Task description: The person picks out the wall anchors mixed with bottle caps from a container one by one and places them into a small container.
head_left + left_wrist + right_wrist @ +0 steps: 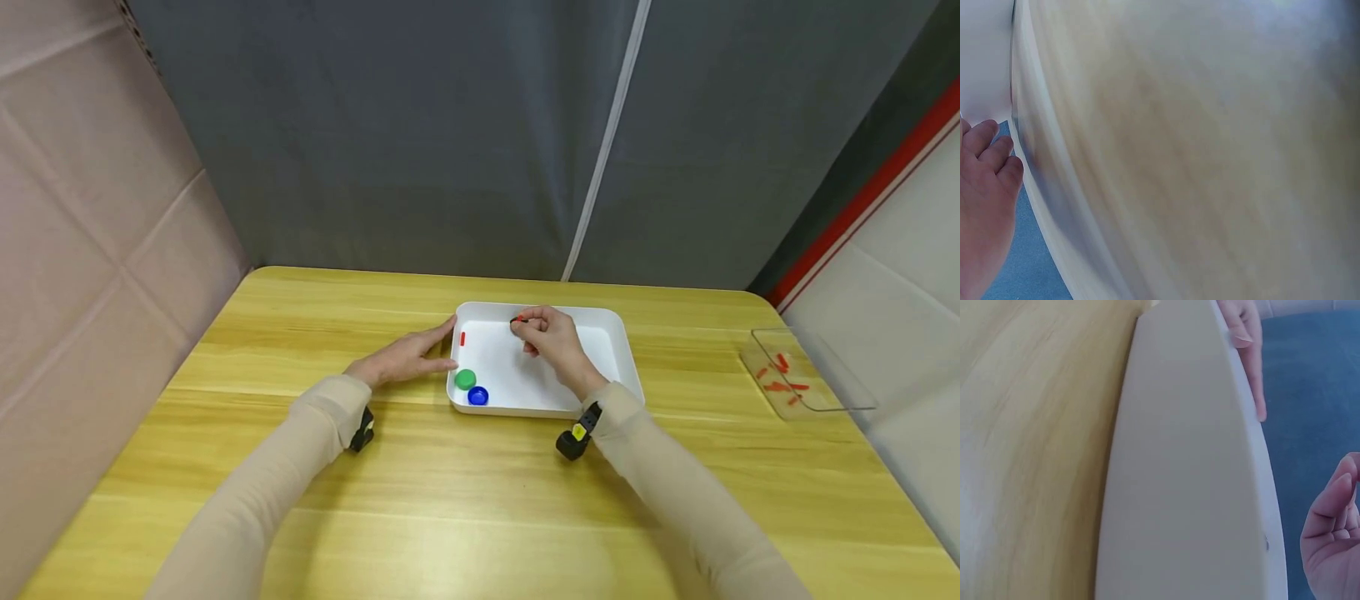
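A shallow white tray (495, 354) lies on the wooden table. Over its far part, my right hand (555, 340) pinches a small black and red piece (518, 320) between thumb and fingers; its exact kind is too small to tell. With fingers spread, my left hand (408, 358) touches the tray's left rim. Inside the tray at the left are a short red stick (462, 339), a green round cap (465, 379) and a blue round cap (477, 396). The right wrist view shows the right hand's curled fingers (1332, 506), but not the piece they hold.
On the right of the table stands a clear plastic bin (832, 409) with several red pieces (782, 363) inside. A grey curtain (390, 150) hangs behind the table's far edge. Pale panels flank both sides.
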`<state>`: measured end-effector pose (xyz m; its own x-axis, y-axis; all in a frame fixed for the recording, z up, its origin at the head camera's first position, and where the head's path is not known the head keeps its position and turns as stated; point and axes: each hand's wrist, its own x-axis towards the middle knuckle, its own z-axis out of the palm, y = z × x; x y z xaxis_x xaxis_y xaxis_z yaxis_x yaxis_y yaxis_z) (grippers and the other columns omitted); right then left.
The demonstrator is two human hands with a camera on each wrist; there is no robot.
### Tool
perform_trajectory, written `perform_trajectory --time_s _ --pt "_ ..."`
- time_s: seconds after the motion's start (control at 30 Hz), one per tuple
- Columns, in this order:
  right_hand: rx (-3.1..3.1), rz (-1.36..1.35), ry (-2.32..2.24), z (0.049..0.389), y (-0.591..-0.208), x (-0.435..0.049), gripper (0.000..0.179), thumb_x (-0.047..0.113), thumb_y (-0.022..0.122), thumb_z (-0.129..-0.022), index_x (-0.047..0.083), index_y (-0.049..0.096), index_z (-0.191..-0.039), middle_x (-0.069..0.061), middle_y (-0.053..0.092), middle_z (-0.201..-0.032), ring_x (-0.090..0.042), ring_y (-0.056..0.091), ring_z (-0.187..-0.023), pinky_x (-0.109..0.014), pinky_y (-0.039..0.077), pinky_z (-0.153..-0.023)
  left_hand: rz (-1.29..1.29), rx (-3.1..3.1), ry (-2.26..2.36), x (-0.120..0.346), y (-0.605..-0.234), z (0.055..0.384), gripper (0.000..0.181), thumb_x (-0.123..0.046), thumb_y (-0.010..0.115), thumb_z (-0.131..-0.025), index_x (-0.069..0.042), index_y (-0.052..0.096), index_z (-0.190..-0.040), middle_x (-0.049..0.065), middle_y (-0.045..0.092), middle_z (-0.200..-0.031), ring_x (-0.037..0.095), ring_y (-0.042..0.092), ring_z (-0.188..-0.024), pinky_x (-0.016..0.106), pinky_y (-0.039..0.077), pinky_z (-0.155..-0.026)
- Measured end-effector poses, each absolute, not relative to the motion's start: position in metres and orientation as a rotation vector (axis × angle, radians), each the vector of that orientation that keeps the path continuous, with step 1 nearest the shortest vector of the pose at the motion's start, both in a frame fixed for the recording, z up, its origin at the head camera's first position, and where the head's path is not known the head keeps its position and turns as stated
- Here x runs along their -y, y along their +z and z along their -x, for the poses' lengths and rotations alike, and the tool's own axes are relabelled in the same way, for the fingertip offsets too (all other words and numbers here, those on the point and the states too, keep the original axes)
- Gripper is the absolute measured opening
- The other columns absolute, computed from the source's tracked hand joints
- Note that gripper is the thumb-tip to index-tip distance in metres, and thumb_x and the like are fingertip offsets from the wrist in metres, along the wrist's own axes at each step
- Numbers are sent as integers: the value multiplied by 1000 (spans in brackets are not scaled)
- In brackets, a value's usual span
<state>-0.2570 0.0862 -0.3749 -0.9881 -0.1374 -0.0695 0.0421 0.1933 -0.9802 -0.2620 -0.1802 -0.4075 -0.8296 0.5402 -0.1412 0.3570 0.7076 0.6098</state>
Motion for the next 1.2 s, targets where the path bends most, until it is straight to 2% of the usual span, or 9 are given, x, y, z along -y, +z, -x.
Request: perform_trajectory --time_s 0.3,0.9,1.2 --pt "-2249 40 -2010 252 -367 -108 33 13 63 -90 -5 51 -115 4 57 -66 -6 49 -53 -16 45 -53 -695 -2613 832 181 -409 263 89 -59 53 -87 -25 4 -152 -1 9 -158 25 17 -144 44 18 -116" --pt "-2252 -60 -2122 249 -357 -156 20 17 63 -91 7 52 -105 7 55 -66 -5 48 -54 -13 46 -52 -711 -2611 835 181 -409 263 88 -58 54 -88 -23 4 -153 0 8 -158 26 17 -143 45 18 -116" --pt "-2139 -82 -2351 242 -350 -182 13 8 62 -90 6 52 -97 7 56 -62 -3 49 -48 -12 43 -46 -696 -2606 833 181 -409 262 89 -62 52 -86 -25 4 -152 -2 7 -158 25 16 -144 45 18 -116"
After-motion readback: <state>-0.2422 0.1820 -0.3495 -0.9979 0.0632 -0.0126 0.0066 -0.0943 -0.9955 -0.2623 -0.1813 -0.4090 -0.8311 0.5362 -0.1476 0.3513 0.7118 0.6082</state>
